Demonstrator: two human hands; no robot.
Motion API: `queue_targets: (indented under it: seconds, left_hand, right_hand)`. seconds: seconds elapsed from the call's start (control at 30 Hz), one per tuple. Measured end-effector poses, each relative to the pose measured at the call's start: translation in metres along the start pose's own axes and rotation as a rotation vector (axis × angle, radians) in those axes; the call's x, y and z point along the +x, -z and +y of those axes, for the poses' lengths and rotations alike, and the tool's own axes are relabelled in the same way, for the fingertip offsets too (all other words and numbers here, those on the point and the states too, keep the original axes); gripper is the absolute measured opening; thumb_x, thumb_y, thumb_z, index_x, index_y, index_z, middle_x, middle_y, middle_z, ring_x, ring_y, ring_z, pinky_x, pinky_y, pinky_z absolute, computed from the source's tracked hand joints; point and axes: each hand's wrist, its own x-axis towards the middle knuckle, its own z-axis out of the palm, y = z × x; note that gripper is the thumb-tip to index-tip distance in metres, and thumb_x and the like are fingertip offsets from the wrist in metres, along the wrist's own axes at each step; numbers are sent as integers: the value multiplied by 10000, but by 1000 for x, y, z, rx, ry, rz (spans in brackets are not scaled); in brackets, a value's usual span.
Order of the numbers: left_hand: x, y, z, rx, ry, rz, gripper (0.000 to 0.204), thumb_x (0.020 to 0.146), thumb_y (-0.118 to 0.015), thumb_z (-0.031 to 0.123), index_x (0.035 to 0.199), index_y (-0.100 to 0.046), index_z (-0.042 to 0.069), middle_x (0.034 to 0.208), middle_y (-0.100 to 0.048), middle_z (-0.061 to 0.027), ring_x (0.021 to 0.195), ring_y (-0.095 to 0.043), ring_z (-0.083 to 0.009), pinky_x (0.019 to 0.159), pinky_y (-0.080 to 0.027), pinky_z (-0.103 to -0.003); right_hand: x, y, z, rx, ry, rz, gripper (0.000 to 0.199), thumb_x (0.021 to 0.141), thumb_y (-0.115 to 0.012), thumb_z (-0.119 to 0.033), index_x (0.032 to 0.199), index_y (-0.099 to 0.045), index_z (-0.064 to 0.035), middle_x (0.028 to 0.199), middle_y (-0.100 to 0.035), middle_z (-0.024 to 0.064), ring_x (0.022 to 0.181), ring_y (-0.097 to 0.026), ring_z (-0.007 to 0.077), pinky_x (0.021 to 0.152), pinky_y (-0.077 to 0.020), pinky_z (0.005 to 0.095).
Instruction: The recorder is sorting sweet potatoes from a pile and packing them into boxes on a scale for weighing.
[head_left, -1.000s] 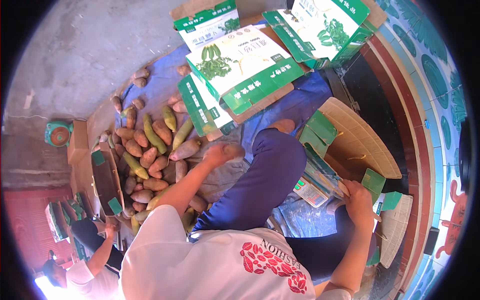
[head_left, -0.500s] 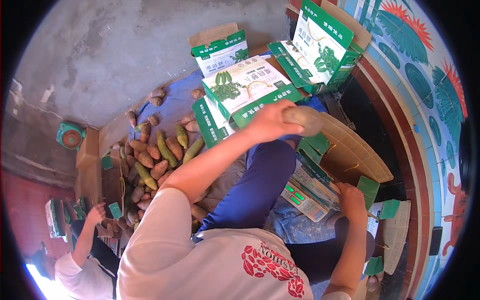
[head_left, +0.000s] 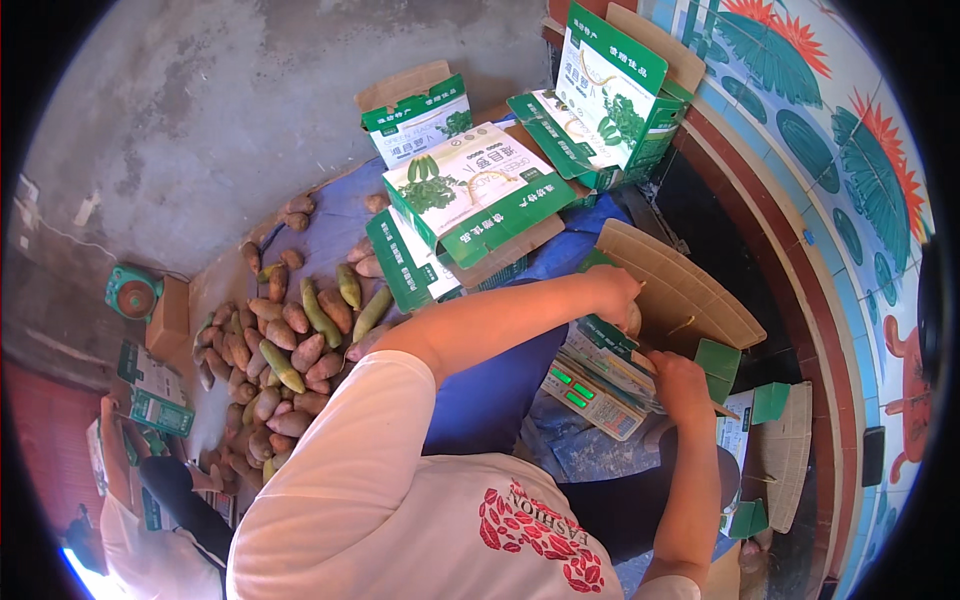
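Note:
My left hand [head_left: 612, 297] reaches down at the mouth of an open green and white carton [head_left: 592, 338], its fingers closed round a brown sweet potato [head_left: 635, 318] that is mostly hidden. Raised brown flaps [head_left: 685, 295] stand along the carton's far side. My right hand [head_left: 682, 385] grips the near right edge of this carton. Under it sits a digital scale [head_left: 600, 408] with green lit displays, close by my knees. Left of my leg lies a pile of sweet potatoes [head_left: 308, 352] mixed with long green radishes [head_left: 281, 366].
Ahead, a closed carton [head_left: 480, 190] lies beside an upright open one [head_left: 620, 90] and a smaller one [head_left: 415, 115]. Another open carton [head_left: 790, 455] stands at the right. At the lower left, a co-worker's arm [head_left: 115, 450] is near a carton [head_left: 155, 388]. A green fan [head_left: 133, 292] stands by the wall.
My left hand has brought the sweet potato down and right, from above my knee to the open carton. My right hand stays at the carton's edge. The co-worker's carton has risen.

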Motion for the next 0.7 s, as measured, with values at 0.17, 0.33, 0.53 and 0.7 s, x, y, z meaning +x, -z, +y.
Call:
queue_targets:
  seconds: [0.17,0.33,0.53,0.7]
  left_hand:
    - [27,-11,-15,-81,-25,-122,498,633,-760,358,1044,-653,96,1016,-656,-136,941,-631,-300,789,-501,-379]
    - [38,-20,-21,-54,-24,-158,443,662,-734,318,1042,-667,101,1018,-664,-130,943,-634,-281,797,-498,-371]
    - [32,-17,-22,-132,-129,-150,270,756,-650,235,988,-694,105,994,-676,-114,926,-642,-265,802,-500,-378]
    - [16,-13,-22,-223,-11,174,304,726,-704,239,1013,-702,138,1017,-679,-106,948,-643,-252,804,-501,-387]
  right_hand:
    - [0,2,-2,-29,6,-7,178,807,-503,-62,914,-639,-101,813,-634,121,807,-637,299,692,-507,408]
    - [1,1,-2,-30,9,20,172,808,-504,-64,904,-643,-100,803,-634,120,803,-639,295,686,-508,406]
    - [3,2,-1,-30,-8,10,155,800,-505,-55,883,-631,-89,798,-633,123,805,-638,300,686,-506,412]
    - [7,5,-2,-44,-25,16,133,791,-525,-57,877,-624,-77,821,-640,135,806,-637,311,689,-506,412]
